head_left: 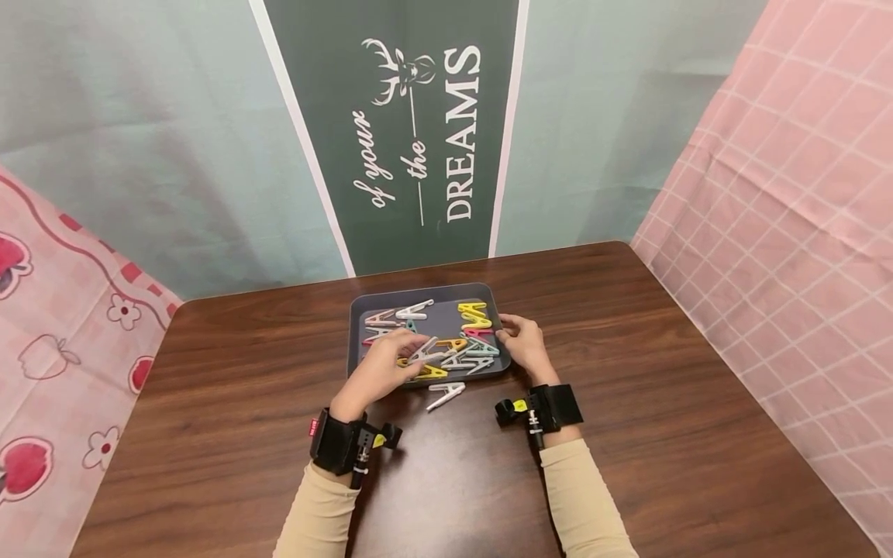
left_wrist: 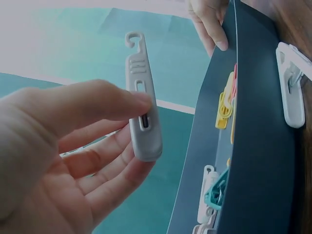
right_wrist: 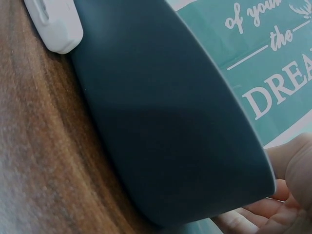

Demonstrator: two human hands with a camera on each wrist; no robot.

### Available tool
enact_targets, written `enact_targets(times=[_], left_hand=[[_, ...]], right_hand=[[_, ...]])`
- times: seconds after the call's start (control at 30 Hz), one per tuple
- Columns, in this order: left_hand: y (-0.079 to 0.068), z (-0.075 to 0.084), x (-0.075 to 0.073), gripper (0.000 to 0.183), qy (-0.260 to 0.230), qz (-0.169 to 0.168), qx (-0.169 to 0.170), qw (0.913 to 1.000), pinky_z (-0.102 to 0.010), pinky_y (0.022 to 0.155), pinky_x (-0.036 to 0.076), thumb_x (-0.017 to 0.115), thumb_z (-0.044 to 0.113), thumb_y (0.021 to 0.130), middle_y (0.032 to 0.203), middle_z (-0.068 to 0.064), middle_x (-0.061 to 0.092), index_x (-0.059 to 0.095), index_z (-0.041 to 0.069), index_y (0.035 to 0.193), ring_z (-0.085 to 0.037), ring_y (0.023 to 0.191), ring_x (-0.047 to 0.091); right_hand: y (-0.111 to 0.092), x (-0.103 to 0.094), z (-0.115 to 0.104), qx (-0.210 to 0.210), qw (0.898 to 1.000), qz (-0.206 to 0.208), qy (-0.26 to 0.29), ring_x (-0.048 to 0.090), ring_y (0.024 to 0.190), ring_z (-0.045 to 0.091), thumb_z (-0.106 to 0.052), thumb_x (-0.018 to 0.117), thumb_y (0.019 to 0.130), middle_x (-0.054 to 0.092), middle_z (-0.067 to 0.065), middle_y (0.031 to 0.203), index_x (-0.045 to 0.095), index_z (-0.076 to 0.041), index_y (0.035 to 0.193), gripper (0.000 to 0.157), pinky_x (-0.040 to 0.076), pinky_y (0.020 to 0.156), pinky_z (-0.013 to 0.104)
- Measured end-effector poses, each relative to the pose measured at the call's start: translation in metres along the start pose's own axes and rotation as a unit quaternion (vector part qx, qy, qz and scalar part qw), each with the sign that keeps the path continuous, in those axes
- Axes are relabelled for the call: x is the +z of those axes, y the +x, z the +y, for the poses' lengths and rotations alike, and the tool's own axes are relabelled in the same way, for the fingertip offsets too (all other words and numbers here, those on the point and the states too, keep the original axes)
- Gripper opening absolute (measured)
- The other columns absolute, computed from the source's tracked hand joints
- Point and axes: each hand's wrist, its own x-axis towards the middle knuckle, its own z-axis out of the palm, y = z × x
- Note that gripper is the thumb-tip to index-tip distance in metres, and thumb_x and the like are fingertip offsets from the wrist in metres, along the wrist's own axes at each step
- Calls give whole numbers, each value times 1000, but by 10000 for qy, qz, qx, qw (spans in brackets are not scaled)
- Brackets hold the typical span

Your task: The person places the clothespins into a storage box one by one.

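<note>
My left hand [head_left: 385, 364] is above the left part of a dark grey tray [head_left: 391, 297]. Between thumb and fingers it pinches a whitish plastic clothespin [left_wrist: 144, 112] with a small hook at one end. At the tray's right side my right hand [head_left: 526, 346] grips the rim; in the right wrist view its thumb and fingers lie about the tray's corner [right_wrist: 234, 190]. Inside the tray are several clothespins, among them yellow ones [head_left: 474, 315], a white one [head_left: 415, 310] and a teal one [left_wrist: 217, 190]. The left hand hides some of them.
A white clothespin [head_left: 446, 393] lies on the brown wooden table [head_left: 279, 403], just outside the tray's near wall. Behind the table hangs a green curtain [head_left: 425, 139] with lettering. Pink cloths [head_left: 781, 194] hang at both sides.
</note>
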Motion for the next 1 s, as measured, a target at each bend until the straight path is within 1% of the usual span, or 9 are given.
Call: enact_targets(times=[0.13,0.27,0.4,0.5,0.67,0.77,0.9,1.0], left_hand=[[4,-1,4,35,11,132,-185,9997,-41,85,57,70,5,85,108,-15,65,65,1,120,-26,94,66],[10,-1,7,36,281,232,-442,9984,-38,81,55,70,6,86,107,-14,64,65,3,121,-24,92,64],[21,-1,9,34,652,376,-508,9959,-36,76,51,70,5,85,105,-15,65,66,1,119,-23,86,59],[29,-2,11,32,915,415,-505,9937,-37,77,51,70,4,85,106,-16,65,67,0,116,-24,86,59],[42,0,13,29,1125,163,-668,9913,-40,88,54,67,5,88,114,-18,66,67,0,116,-27,99,63],[49,1,16,27,1241,38,-658,9901,-41,92,54,65,4,89,116,-18,67,68,-1,115,-30,106,63],[58,1,19,25,1427,-36,-632,9877,-39,92,54,64,0,88,116,-18,67,69,-1,113,-30,107,64],[63,0,21,26,1455,-121,-772,9863,-39,91,55,64,-2,87,116,-18,67,69,-2,113,-28,105,65]], right_hand=[[0,2,-1,-4,10000,-19,-5,65,112,35,-4,58,93,65,25,124,57,-1,133,40,54,81,28],[0,3,-2,45,10000,-18,-68,65,113,34,-4,58,93,64,25,125,57,-2,133,40,55,86,33],[1,2,-3,50,9999,-41,-85,64,115,35,-4,57,94,63,25,127,56,-2,133,40,55,88,35],[1,1,-3,32,10000,-28,-38,64,115,36,-4,57,93,63,26,127,56,-2,133,40,56,87,33],[0,2,-1,-22,10000,30,-47,64,114,36,-4,58,93,63,26,126,57,-1,132,40,56,83,32],[-1,2,0,-37,9999,60,-99,65,113,36,-5,58,93,64,25,125,57,-1,132,39,56,83,33],[0,1,0,-15,9998,84,-159,65,113,35,-6,59,93,65,24,125,58,-2,132,39,56,85,34],[0,1,0,-13,9998,90,-196,65,114,36,-7,59,93,64,24,125,58,-2,132,39,56,87,36]])
